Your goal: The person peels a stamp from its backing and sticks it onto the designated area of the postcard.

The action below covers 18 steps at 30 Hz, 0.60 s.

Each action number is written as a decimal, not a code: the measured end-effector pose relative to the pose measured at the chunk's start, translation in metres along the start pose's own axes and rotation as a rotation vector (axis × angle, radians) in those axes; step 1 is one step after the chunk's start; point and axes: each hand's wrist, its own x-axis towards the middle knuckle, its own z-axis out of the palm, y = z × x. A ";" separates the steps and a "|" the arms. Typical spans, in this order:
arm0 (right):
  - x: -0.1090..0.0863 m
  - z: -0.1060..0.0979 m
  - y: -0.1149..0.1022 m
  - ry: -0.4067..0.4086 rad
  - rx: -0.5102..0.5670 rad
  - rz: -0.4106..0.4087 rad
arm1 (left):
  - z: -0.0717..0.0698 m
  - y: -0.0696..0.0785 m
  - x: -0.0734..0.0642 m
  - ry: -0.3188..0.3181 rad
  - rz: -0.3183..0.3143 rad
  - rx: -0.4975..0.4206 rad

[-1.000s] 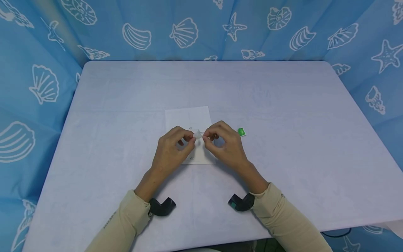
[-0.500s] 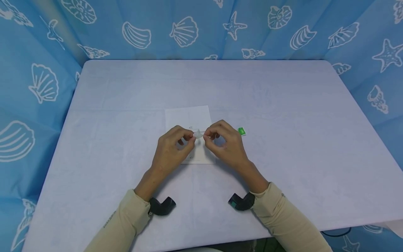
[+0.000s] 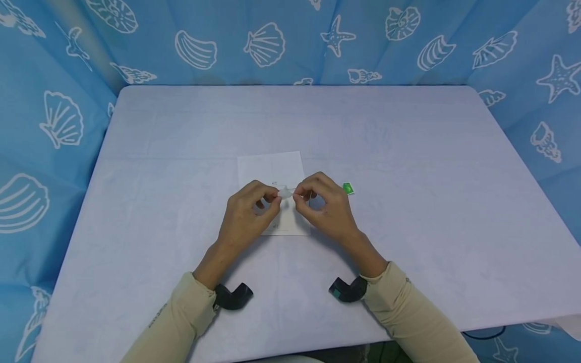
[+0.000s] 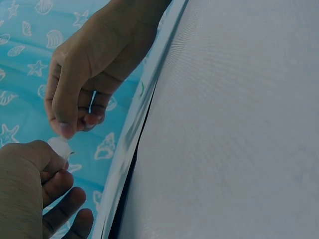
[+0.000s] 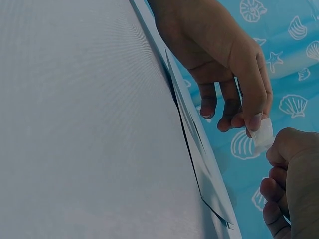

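A small whitish, translucent piece (image 3: 285,193) is held up between the two hands, above a white sheet of paper (image 3: 271,169). My left hand (image 3: 248,212) pinches its left side between thumb and forefinger. At its right edge, my right hand (image 3: 324,207) pinches a corner with thumb and forefinger. In the right wrist view the white piece (image 5: 263,135) looks thin and flat, like a bit of paper or film. The left wrist view shows the white piece (image 4: 60,146) partly behind the fingers. Its exact kind cannot be made out.
A small green square with a white border (image 3: 348,188) lies just right of the right hand. The white-covered table (image 3: 408,151) extends all round, with a blue shell-patterned curtain (image 3: 290,45) behind it. Dark wrist cameras (image 3: 233,297) sit at both cuffs.
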 end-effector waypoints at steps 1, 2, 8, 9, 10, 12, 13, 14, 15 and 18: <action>0.000 0.000 0.000 0.000 0.000 0.001 | 0.000 0.000 0.000 -0.001 0.000 -0.001; 0.000 0.000 0.000 -0.001 0.000 0.003 | 0.000 0.000 0.000 -0.002 0.000 -0.002; 0.000 -0.001 0.002 -0.005 0.002 0.001 | 0.000 -0.001 -0.001 -0.004 -0.002 -0.006; 0.000 -0.001 0.002 -0.005 0.002 0.000 | 0.001 0.000 0.000 -0.004 -0.002 -0.006; 0.000 -0.001 0.002 -0.005 0.003 0.000 | 0.001 0.000 0.000 -0.005 -0.002 -0.005; 0.000 -0.002 0.002 -0.005 0.000 0.002 | 0.001 0.000 0.000 -0.004 -0.001 -0.004; 0.000 -0.002 0.002 -0.004 -0.002 0.003 | 0.001 0.000 0.000 -0.004 -0.001 -0.003; 0.000 -0.001 0.002 -0.004 -0.004 0.004 | 0.001 0.000 0.000 -0.004 -0.001 -0.001; 0.000 -0.001 0.002 -0.003 -0.008 0.005 | 0.001 0.000 0.000 -0.003 -0.001 0.000; -0.001 -0.002 0.002 -0.001 -0.020 0.011 | 0.001 0.000 0.000 -0.004 -0.001 0.001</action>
